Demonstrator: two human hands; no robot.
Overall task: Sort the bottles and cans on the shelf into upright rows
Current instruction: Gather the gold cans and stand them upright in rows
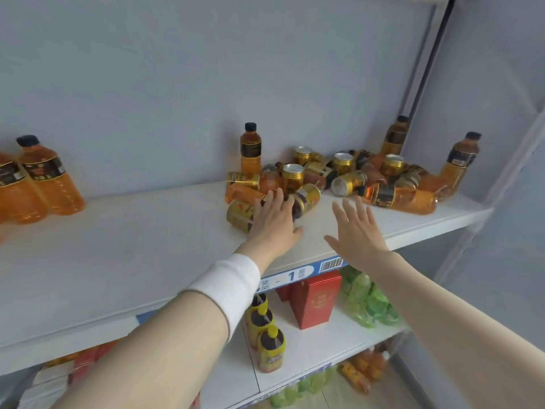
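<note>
Up on the white shelf (147,231), over to the right side, bottles and cans sit in a messy pile (348,175). Some stand up, like the tall bottle (250,152) at the back, but many lie flat. The left hand (274,222), with a white wristband (233,284), is the one nearer to the pile. Its fingers are straight and a little apart, and they lie over the front of the pile, holding nothing. Just past its fingertips, to the right, is a gold can (309,196) on its side, with its long way pointing back and to the right. A second gold can (239,215) lies half hidden under the hand's left edge. The right hand (358,231) is flat and wide open too, above bare shelf. Right in front of its fingers lies an orange bottle (404,199), long way going left to right, black cap to the left. I think the gold can by the left hand is easiest to stand up first.
</note>
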